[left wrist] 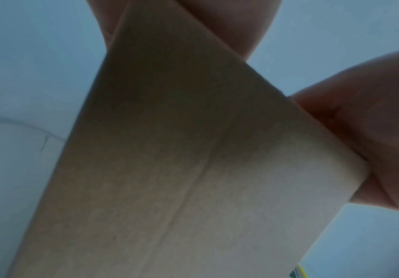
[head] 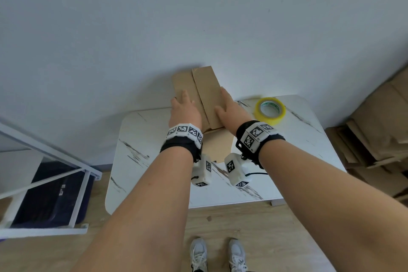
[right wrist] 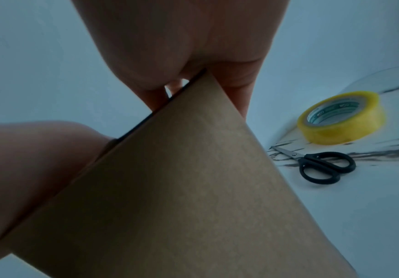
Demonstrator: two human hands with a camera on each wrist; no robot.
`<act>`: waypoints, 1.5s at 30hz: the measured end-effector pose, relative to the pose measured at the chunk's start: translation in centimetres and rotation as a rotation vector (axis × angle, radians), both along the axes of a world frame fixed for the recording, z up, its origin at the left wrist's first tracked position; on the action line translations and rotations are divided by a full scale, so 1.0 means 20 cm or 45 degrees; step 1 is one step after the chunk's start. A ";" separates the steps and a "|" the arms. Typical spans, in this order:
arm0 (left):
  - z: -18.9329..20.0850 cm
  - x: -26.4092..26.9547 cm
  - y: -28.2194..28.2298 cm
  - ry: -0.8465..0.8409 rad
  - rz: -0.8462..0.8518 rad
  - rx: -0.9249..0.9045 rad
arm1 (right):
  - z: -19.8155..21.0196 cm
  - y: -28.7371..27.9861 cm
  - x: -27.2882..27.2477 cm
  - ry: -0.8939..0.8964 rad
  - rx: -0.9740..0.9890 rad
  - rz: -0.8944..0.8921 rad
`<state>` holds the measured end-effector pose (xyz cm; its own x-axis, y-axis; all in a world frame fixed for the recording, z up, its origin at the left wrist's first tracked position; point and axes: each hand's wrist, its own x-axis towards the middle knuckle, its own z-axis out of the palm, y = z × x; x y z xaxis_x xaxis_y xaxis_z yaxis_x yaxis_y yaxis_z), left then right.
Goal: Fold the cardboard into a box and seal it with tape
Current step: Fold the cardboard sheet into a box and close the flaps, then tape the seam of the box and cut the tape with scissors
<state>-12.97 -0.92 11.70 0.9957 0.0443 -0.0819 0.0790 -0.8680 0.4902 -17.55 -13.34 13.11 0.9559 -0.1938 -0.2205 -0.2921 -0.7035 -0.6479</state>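
Observation:
A brown cardboard box (head: 205,86) is held up off the white marble table (head: 150,139), tilted away toward the wall, with a seam between two folded flaps running along its top. My left hand (head: 183,110) grips its left side with fingers laid on the top panel. My right hand (head: 229,110) grips the right side. In the left wrist view the cardboard (left wrist: 182,169) fills the frame with my thumb (left wrist: 360,141) pressing its edge. The right wrist view shows a panel (right wrist: 182,188) pinched between fingers (right wrist: 182,37) and thumb. A yellow tape roll (head: 270,111) lies to the right.
Black scissors (right wrist: 324,166) lie on the table beside the tape roll (right wrist: 341,117). A white metal frame over a dark blue bin (head: 50,194) stands on the floor at left. Stacked flat cardboard (head: 379,134) sits at right. A wall is close behind the table.

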 end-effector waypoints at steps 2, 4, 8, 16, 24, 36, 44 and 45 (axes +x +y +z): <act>0.02 -0.01 0.00 -0.084 0.000 0.049 | 0.02 -0.01 -0.01 0.006 -0.005 -0.015; 0.04 -0.02 0.00 -0.141 -0.014 0.068 | 0.03 -0.02 -0.03 -0.011 -0.003 -0.011; 0.11 -0.04 0.00 -0.204 0.004 0.019 | 0.07 -0.05 -0.04 -0.054 0.035 0.011; 0.32 -0.07 -0.14 -0.326 -0.105 -0.017 | 0.13 -0.21 -0.06 -0.099 0.033 -0.058; 0.36 -0.15 -0.45 -0.334 -0.344 0.032 | 0.14 -0.52 -0.12 -0.127 0.003 -0.214; 0.03 -0.21 -0.85 -0.063 -0.614 0.134 | -0.20 -0.91 -0.17 0.131 -0.119 -0.292; -0.29 -0.14 -0.90 0.136 -0.599 0.177 | -0.49 -0.99 -0.03 0.296 -0.202 -0.177; -0.33 -0.14 -0.90 0.153 -0.606 0.182 | -0.52 -1.00 -0.01 0.313 -0.222 -0.157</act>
